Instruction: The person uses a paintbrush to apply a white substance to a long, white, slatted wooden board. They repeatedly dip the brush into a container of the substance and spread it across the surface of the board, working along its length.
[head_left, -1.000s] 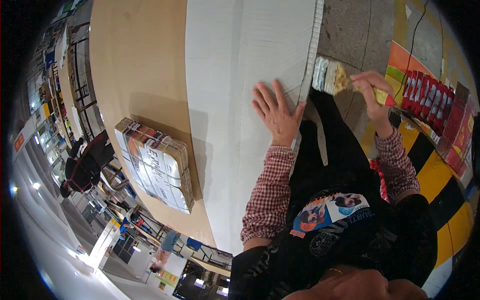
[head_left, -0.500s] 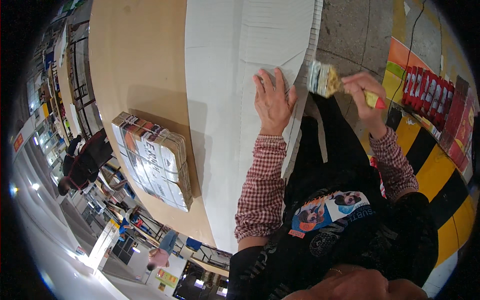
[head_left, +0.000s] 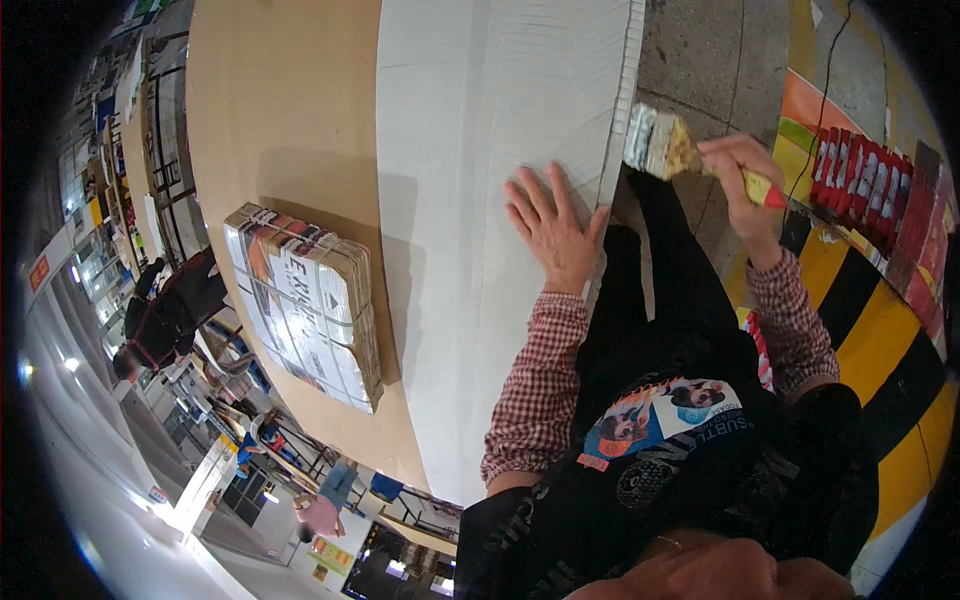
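My left hand lies flat on a grey-white cardboard sheet, palm down with its fingers spread. In my right hand is a wide paintbrush, gripped by its yellow handle with a red tip. Its bristle end points left, toward the sheet's right edge, and looks coated with something whitish. The bristles are at the edge or just off it; whether they touch, I cannot tell. Left of the sheet, on a brown board, sits a string-tied bundle of flat printed cardboard.
At the right stand a row of red packets and a black-and-yellow striped block. A dark cable hangs near them. Off to the left, a person in dark clothes and one in pink are among tables.
My left hand has slid slightly nearer to me along the sheet, its fingers spreading wider. The paintbrush has shifted a little to the right with my right hand.
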